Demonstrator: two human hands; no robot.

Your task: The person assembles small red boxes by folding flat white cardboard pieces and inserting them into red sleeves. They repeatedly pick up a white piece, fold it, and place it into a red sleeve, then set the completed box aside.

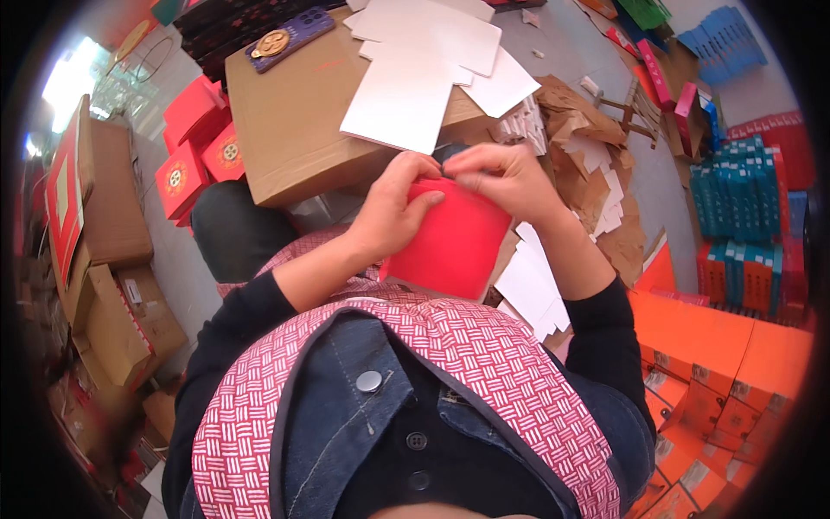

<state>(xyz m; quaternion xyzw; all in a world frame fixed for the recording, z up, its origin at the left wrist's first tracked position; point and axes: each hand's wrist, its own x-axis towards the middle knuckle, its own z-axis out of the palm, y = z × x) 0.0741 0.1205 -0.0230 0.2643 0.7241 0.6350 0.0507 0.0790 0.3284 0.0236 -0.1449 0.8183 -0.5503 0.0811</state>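
Left hand (393, 212) gripping the left edge of a flat red box (454, 242), thumb across its face. Right hand (501, 177) pinching the box's top edge, fingertips curled, perhaps on a flap. Beyond, white card sheets (415, 78) on a brown carton (294, 130). Orange boxes (726, 363) stacked at right.

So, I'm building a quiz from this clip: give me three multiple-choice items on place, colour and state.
1. Where do the white card sheets lie?
A on the brown carton
B on the floor
C in the lap

2. What colour is the card piece in both hands?
A blue
B red
C white

3. How is the right hand set?
A flat and open
B off the card
C fingers pinching the top edge

Key: A, the sheets rest on the carton; B, it is plain red; C, the fingertips close on its edge beside the left hand.
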